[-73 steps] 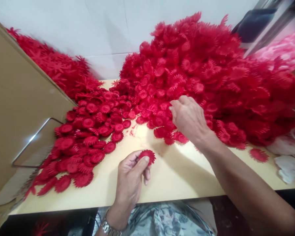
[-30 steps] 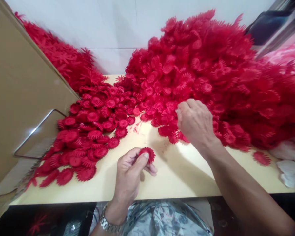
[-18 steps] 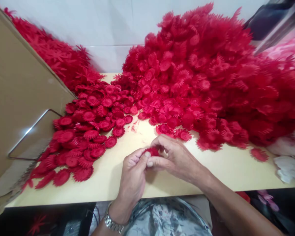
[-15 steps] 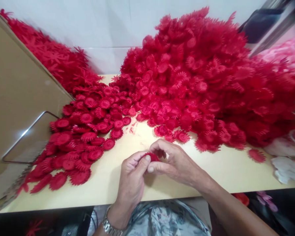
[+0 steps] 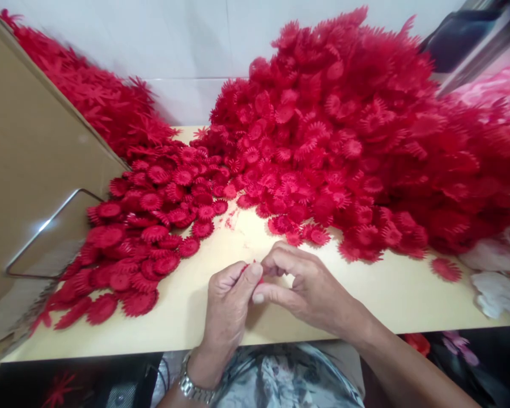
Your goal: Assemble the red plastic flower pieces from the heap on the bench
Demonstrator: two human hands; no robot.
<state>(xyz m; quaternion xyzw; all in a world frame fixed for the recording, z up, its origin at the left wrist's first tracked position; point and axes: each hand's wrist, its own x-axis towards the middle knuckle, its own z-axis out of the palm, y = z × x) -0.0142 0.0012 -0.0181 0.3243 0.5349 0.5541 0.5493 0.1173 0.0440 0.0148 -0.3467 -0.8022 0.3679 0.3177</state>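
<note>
Above the front part of the table, my left hand (image 5: 233, 297) pinches a small red fringed flower disc (image 5: 257, 276) between thumb and fingers. The left thumb covers much of the disc, so only bits of red show around it. My right hand (image 5: 304, 283) meets it from the right, thumb and curled forefinger closed at the disc's right edge. Its other fingers are bent and partly hidden. To the left lies a pile of thicker red fringed discs (image 5: 142, 235). Behind and to the right rises a larger heap of red fringed flower pieces (image 5: 323, 141).
A cardboard sheet (image 5: 38, 141) with a metal wire handle (image 5: 46, 224) stands at the left. Red star-shaped petals (image 5: 97, 96) are heaped behind it. One loose red disc (image 5: 446, 270) and a crumpled white cloth (image 5: 499, 292) lie on the table (image 5: 195, 306) at the right.
The left thumb has moved up over the disc, so less red shows now. My right thumb and forefinger have shifted slightly left. The view has moved a little.
</note>
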